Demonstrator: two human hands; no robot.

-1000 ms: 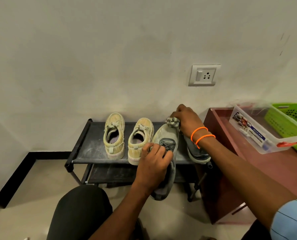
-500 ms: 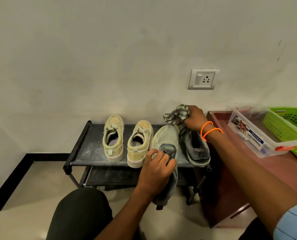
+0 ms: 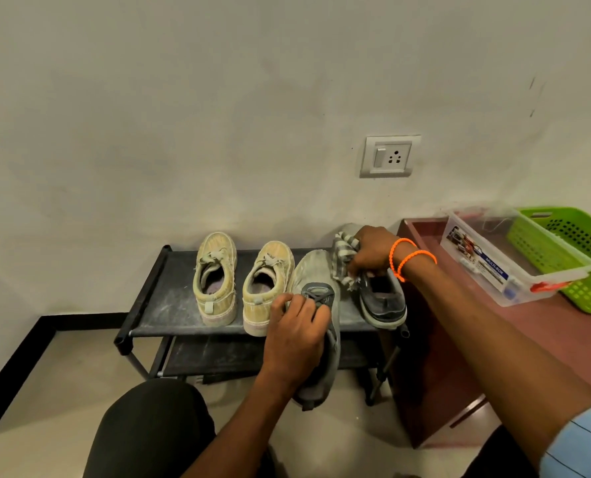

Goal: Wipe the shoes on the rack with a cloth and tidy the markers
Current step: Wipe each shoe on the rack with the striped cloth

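A black two-tier shoe rack stands against the wall. Two yellowish sneakers sit on its top shelf. My left hand grips a dusty grey shoe around its laces, the heel hanging off the rack's front edge. My right hand, with orange bands at the wrist, holds a bunched striped cloth above the toe of a dark shoe at the rack's right end. A clear plastic box on the table holds what look like markers.
A reddish-brown low table stands right of the rack, carrying the clear box and a green perforated basket. A wall socket is above the rack. My knee in dark trousers is at the bottom left. Beige floor lies below.
My right hand lifted the cloth off the grey shoe's toe, then brought it down over the dark shoe. My left hand kept its grip on the grey shoe.
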